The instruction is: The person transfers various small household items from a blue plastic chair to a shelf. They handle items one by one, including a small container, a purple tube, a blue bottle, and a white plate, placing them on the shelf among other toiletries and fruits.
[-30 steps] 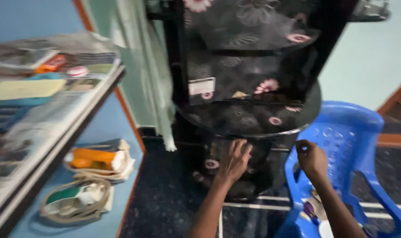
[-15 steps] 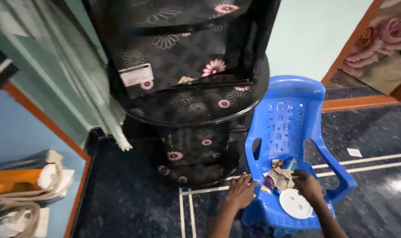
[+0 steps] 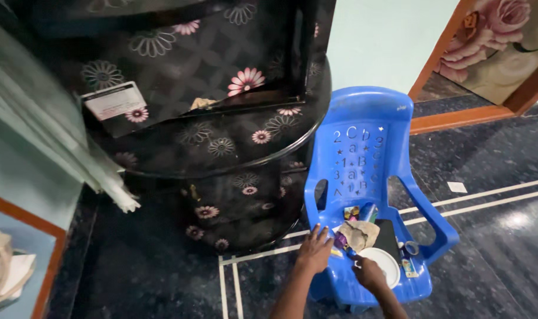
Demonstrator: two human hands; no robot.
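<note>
The left hand (image 3: 314, 251) rests spread-fingered on the blue chair's (image 3: 363, 147) front left edge, best kept steadying while the right hand (image 3: 369, 274), fingers curled, sorts the crumpled paper (image 3: 359, 234).

Dark speckled floor (image 3: 493, 236) crossed by pale lines, glossy with a light patch at 4 o'clock. Black cabinet (image 3: 210, 118) patterned with pink and white flowers, filling 10 to 12 o'clock. Pale green wall (image 3: 381, 41) at 1 o'clock. Orange-framed door (image 3: 499, 47) painted with roses at 2 o'clock. Light curtain (image 3: 38, 136) hanging at 9 o'clock.
</note>
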